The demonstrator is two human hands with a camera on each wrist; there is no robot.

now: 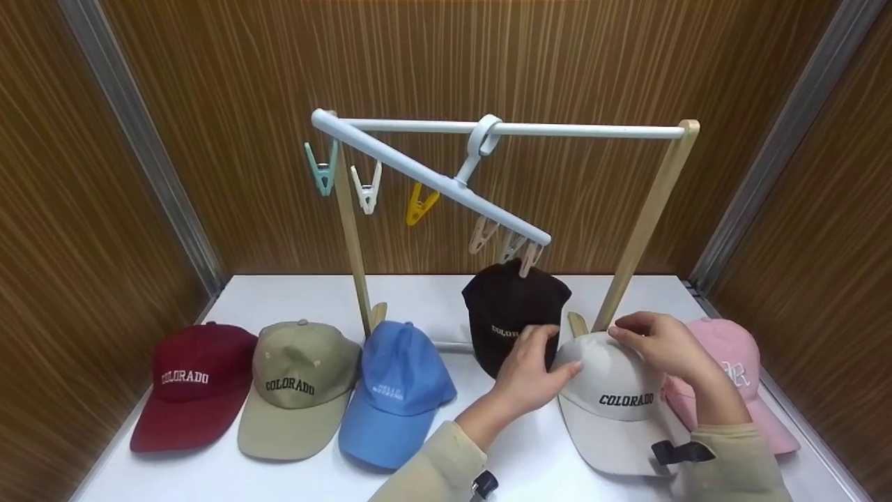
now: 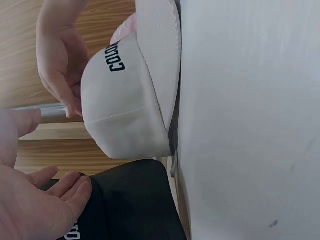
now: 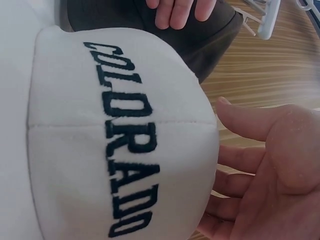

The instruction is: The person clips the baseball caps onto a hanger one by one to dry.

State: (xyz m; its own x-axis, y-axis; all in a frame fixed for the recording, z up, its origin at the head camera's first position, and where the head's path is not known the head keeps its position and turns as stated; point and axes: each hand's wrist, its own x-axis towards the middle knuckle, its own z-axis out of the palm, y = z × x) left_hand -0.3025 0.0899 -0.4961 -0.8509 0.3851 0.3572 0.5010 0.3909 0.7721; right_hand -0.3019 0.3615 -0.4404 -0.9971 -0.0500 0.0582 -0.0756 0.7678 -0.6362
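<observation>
A white cap with dark COLORADO lettering sits on the table, brim toward me. My right hand is at the top of its crown; in the right wrist view the thumb and spread fingers come right up to the fabric. Between the white cap and a black cap is my left hand, fingers loosely bent in front of the black cap's lettering and thumb pointing toward the white crown. The black cap hangs by its upper edge from clips at the low end of a tilted hanger bar.
The bar hooks over a white rail on wooden legs. Teal, white and yellow clips dangle at its raised left end. Red, khaki and blue caps stand left, a pink cap right.
</observation>
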